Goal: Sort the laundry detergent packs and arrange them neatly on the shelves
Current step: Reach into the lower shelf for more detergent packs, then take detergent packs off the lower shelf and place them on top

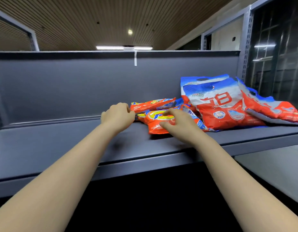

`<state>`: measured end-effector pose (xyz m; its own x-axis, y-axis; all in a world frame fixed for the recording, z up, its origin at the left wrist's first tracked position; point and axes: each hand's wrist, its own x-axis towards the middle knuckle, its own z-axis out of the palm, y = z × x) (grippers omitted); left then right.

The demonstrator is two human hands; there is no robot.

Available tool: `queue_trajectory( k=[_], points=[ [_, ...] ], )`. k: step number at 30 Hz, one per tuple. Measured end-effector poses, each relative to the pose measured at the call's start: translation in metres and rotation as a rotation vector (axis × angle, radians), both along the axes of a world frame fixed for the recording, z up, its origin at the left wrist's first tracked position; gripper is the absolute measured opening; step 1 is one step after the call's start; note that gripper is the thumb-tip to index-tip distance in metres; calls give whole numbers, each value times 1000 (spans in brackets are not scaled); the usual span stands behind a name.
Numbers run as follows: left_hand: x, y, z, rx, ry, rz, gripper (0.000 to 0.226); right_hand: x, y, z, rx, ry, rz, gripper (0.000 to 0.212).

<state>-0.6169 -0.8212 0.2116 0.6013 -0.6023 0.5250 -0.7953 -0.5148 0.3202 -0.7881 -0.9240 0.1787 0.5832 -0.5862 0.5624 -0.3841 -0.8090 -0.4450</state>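
Note:
Small orange detergent packs lie on the grey shelf (61, 141). The front orange pack (155, 121) lies flat. My right hand (176, 123) holds it from the right, fingers over its top and thumb at its near edge. My left hand (118, 114) pinches the left end of the orange packs, where a second orange pack (153, 104) lies behind the first. Right of them a big red, white and blue pack (218, 104) leans upright. Another big pack (270, 106) lies slumped behind it.
A dark grey back panel (78, 87) closes the shelf behind. A perforated upright post (245, 47) stands at the right end. A lower grey shelf (270, 168) shows at bottom right. A white tag (135, 58) hangs from the panel's top edge.

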Motion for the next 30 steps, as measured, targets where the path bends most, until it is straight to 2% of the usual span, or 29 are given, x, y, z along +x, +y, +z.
queue_trajectory(
  k=[9,14,24,30],
  points=[
    [10,139,-14,-197,-116,-6,23,5,100,-8,-20,-149,152,30],
    [27,230,-34,-266,-145,55,21,22,167,-31,22,-148,236,25],
    [66,399,-105,-216,-104,218,22,89,303,-85,133,-122,470,20],
    [90,486,-144,-125,-32,334,19,140,376,-118,178,16,612,24]
  ],
)
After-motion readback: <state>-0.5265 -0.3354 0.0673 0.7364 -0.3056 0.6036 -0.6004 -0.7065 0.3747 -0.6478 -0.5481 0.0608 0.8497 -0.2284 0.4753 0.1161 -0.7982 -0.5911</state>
